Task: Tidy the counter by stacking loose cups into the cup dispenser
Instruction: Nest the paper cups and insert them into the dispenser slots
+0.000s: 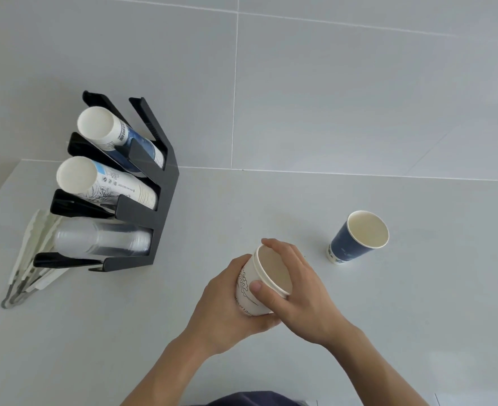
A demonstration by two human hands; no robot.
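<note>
Spanning the view: pale grey worktop. Standing at its left against the wall: black three-tier cup dispenser holding cup stacks. Both wrapped around white printed paper cup near centre: left hand cupping its body, right hand gripping its rim. Upright, well apart to the right: navy paper cup.

Left hand, right hand — both clasped.

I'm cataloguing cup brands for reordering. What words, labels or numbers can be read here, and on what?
"of Lib...", cut off by the left hand: white cup held in both hands.
Top stack in the dispenser: dark lettering, too blurred.
Middle stack: small print, unreadable.
Blue cup: nothing legible.
</note>
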